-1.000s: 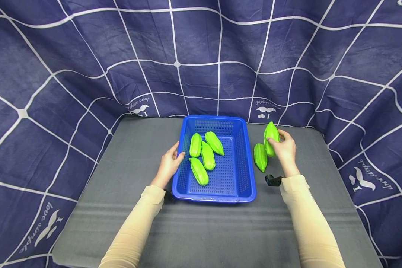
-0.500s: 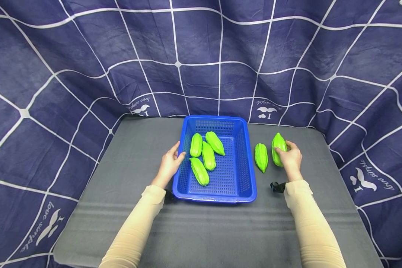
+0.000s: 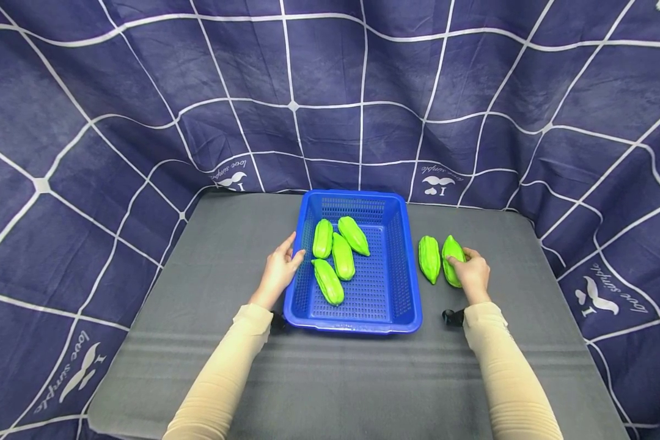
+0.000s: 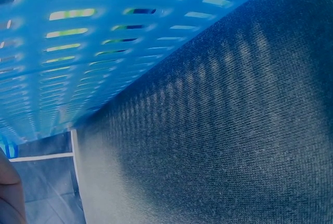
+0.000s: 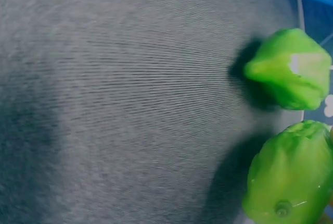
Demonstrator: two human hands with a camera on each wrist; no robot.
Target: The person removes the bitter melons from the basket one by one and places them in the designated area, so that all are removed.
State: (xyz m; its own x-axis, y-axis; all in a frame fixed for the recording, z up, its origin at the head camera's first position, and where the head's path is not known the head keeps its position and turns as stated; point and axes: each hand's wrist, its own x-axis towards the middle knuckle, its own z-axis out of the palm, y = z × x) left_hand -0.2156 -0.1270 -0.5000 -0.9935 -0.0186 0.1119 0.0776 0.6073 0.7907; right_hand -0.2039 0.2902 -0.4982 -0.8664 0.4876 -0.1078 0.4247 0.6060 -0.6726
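Observation:
In the head view my right hand (image 3: pixel 474 274) grips a bright green, ridged star fruit (image 3: pixel 451 260) with its thumb and fingers, low over the table. Just to its left lies a second star fruit (image 3: pixel 429 259), slightly apart from it. Those two fruits (image 5: pixel 291 177) show at the right edge of the right wrist view. My left hand (image 3: pixel 277 267) holds the left rim of a blue plastic basket (image 3: pixel 385 328), thumb over the rim. Several more star fruits (image 3: pixel 343 256) lie in the basket's left half. The left wrist view shows its slotted wall (image 4: pixel 67 67) and part of a finger.
A grey cloth-covered table (image 3: pixel 319 391) lies under everything. A dark blue curtain (image 3: pixel 330 79) with white grid lines hangs behind and at both sides. A small black device (image 3: pixel 452 317) sits at my right wrist.
My right hand has carried the star fruit rightward, away from the other one, then down and slightly back beside it. The left hand and basket stay in place.

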